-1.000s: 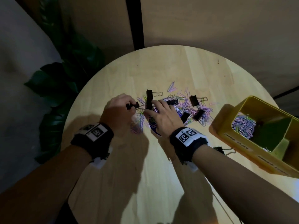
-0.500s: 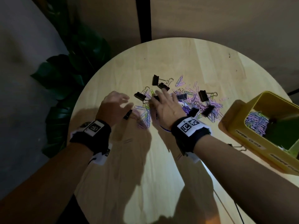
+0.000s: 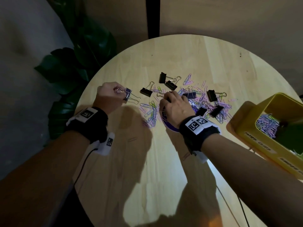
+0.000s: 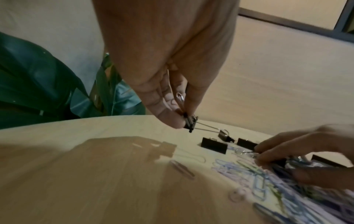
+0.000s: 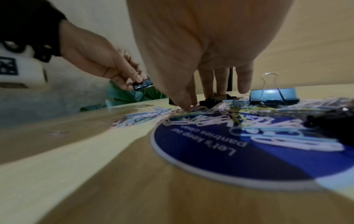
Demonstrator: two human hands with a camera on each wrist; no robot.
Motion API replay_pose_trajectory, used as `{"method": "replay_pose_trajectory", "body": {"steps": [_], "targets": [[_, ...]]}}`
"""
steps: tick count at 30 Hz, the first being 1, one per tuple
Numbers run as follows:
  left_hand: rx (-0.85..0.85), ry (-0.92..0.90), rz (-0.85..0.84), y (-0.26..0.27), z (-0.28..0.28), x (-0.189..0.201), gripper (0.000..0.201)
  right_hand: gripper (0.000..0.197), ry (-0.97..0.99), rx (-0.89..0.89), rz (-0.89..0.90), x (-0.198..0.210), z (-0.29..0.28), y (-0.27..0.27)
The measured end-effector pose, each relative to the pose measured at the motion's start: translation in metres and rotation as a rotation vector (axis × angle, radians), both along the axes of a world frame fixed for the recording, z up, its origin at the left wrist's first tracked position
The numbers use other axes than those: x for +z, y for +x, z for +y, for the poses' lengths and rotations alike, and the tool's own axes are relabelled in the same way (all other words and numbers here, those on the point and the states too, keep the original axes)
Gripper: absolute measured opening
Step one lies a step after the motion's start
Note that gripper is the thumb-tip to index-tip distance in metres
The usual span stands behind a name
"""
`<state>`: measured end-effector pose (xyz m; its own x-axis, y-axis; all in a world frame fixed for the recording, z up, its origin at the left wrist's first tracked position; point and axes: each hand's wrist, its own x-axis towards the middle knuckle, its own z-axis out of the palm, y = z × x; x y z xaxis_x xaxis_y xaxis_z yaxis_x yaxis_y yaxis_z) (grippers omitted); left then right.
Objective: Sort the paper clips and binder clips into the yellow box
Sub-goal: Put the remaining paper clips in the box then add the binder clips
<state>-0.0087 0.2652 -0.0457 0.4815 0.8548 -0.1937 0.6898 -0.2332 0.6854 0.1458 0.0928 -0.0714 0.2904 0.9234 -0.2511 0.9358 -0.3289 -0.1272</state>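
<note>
Left of the paper clips (image 3: 203,104), the left hand (image 3: 109,97) pinches 1 binder clip (image 3: 127,94); the right hand's (image 3: 176,108) fingertips pinch into the pile, their catch hidden, right of it the cropped yellow box (image 3: 255,140).

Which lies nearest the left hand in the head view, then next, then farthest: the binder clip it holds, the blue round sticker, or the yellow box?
1. Binder clip, in the left hand's grip.
2. Blue round sticker, mid-table, partly under the right wrist.
3. Yellow box, at the table's right edge.
</note>
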Motion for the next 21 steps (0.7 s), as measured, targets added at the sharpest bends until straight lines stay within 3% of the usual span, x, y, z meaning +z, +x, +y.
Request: {"method": "replay_pose_trajectory", "body": {"steps": [6, 10, 12, 16, 21], "targets": [[0.084, -0.089, 0.008, 0.004, -0.005, -0.024, 0.024, 0.037, -0.020, -0.096, -0.043, 0.001, -0.005, 0.008], [0.164, 0.139, -0.100, -0.009, -0.026, -0.027, 0.045, 0.043, 0.024, -0.090, 0.010, 0.000, -0.013, 0.016], [0.164, 0.160, -0.034, -0.016, -0.033, -0.033, 0.048, 0.045, -0.001, -0.098, 0.009, 0.001, -0.016, 0.018], [-0.036, 0.203, 0.089, -0.021, -0.053, -0.056, 0.044, 0.056, -0.049, -0.123, 0.012, 0.010, -0.009, 0.016], [-0.330, 0.241, -0.061, -0.008, -0.098, -0.050, 0.026, 0.065, -0.069, 0.089, 0.093, 0.013, 0.023, 0.008]]}}
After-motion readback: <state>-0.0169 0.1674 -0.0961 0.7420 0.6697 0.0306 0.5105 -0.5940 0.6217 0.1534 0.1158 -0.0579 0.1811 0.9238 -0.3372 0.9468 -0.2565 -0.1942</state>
